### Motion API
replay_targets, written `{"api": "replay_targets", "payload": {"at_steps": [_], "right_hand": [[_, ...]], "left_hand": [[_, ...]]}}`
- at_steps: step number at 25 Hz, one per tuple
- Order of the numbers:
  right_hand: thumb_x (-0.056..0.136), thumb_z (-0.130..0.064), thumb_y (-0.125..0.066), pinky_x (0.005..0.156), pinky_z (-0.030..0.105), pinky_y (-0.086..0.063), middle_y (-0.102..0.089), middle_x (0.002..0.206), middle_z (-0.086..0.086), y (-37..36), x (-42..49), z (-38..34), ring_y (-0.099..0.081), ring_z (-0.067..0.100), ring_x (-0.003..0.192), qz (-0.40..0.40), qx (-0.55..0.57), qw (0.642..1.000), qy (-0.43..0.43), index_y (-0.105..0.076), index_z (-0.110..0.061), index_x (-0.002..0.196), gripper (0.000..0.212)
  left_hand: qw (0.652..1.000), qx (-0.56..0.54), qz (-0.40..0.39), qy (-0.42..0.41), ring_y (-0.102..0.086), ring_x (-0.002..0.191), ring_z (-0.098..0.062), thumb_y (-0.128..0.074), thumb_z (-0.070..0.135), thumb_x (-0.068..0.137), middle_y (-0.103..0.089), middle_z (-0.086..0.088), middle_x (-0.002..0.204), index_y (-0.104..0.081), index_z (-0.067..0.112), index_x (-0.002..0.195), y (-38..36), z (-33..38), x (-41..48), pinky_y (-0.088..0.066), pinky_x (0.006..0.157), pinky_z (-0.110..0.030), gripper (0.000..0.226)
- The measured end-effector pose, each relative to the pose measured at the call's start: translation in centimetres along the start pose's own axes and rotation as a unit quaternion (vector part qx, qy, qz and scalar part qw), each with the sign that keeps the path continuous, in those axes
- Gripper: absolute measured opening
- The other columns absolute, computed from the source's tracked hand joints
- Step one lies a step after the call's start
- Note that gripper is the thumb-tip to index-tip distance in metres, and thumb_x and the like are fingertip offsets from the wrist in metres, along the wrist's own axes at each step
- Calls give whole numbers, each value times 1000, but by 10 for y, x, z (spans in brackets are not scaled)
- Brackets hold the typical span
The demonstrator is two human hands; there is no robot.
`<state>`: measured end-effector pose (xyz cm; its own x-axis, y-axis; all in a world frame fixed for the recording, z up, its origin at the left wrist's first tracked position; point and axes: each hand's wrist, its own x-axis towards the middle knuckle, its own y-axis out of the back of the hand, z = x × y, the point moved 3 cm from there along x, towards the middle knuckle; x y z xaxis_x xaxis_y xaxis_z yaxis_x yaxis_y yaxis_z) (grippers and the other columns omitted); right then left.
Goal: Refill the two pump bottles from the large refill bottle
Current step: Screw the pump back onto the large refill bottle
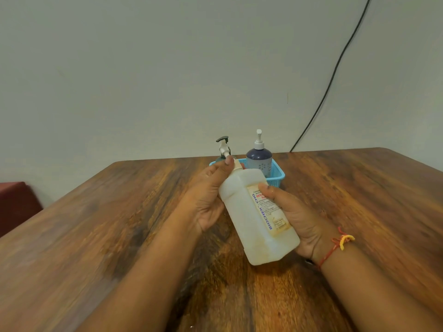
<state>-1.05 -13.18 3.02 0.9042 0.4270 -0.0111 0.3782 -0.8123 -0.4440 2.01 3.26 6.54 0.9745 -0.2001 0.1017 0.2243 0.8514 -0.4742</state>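
Observation:
I hold a large translucent white refill bottle (254,219) tilted over the wooden table (119,224), neck pointing away. It carries a worn label with blue lettering and a white pump (224,149) at its top. My right hand (297,219) grips its body from the right side. My left hand (211,195) grips the neck just below the pump. Behind it, a blue basket (276,177) holds a blue pump bottle (260,159) with a white pump and a dark green pump bottle (223,140), mostly hidden behind my left hand.
The table stands against a pale wall. A black cable (335,68) runs down the wall to the table's far edge. A dark red seat (16,204) sits at the left, below table height.

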Motion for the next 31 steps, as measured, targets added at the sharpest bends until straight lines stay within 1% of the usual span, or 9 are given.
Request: {"api": "replay_targets", "payload": {"at_steps": [3,6,11,14,16,20,23,27,31], "right_hand": [[54,-36,-99,74,49,-61,-71,115,21,4,2,2,-75,33,87,-31,47,998,-25,-73,-14,118,72],[58,-34,-98,77,50,-60,-70,116,21,8,3,4,-75,33,88,-46,68,996,-40,-63,-15,134,86],[61,-31,-97,75,48,-62,-70,114,20,15,7,3,-75,32,86,-58,101,993,-32,-57,-15,139,89],[71,-34,-89,75,46,-61,-72,109,18,16,10,1,-74,30,84,-29,102,994,-1,-60,-12,135,73],[84,-36,-75,82,49,-58,-72,109,18,23,12,-3,-73,31,87,36,53,997,40,-64,-10,128,52],[94,-24,-66,82,50,-59,-74,109,20,37,9,-11,-73,35,94,171,-68,973,139,-65,-12,119,28],[93,-23,-69,84,56,-59,-74,107,18,41,10,-15,-73,37,97,185,-70,968,151,-64,-13,121,31],[88,-27,-73,90,55,-58,-74,113,12,46,1,-33,-74,29,100,177,-136,967,123,-58,-17,131,47],[96,-15,-62,98,49,-55,-75,110,13,70,-18,-52,-71,27,107,168,-49,978,116,-66,-11,119,24]], "left_hand": [[1000,6,3,9,-71,109,-38,-74,35,81,-72,-25,118,-62,-3,127,0,-2,0,-59,93,-52,61],[1000,10,4,15,-62,125,-44,-73,35,83,-67,-28,129,-58,-4,133,1,-5,3,-54,98,-56,65],[1000,1,9,17,-62,126,-44,-70,34,90,-66,-28,131,-61,0,130,0,-11,3,-49,106,-60,54],[999,19,42,-7,-70,110,-33,-61,31,100,-73,-21,121,-62,3,130,-4,-15,3,-51,105,-56,41],[992,107,45,-41,-71,110,-26,-54,38,103,-73,-14,122,-62,9,129,-9,-19,2,-57,99,-47,39],[948,313,16,-60,-71,100,-3,-63,35,97,-66,9,120,-52,23,131,-26,-39,-3,-59,71,-18,37],[935,346,1,-75,-69,106,-5,-72,26,91,-64,9,124,-45,28,133,-35,-51,-4,-62,78,-24,50],[946,310,25,-98,-73,104,-10,-68,24,94,-71,3,118,-52,29,127,-50,-54,-2,-62,76,-24,37],[920,380,0,-100,-68,115,-14,-64,37,96,-67,2,130,-49,26,138,-88,-56,21,-61,85,-30,46]]}}
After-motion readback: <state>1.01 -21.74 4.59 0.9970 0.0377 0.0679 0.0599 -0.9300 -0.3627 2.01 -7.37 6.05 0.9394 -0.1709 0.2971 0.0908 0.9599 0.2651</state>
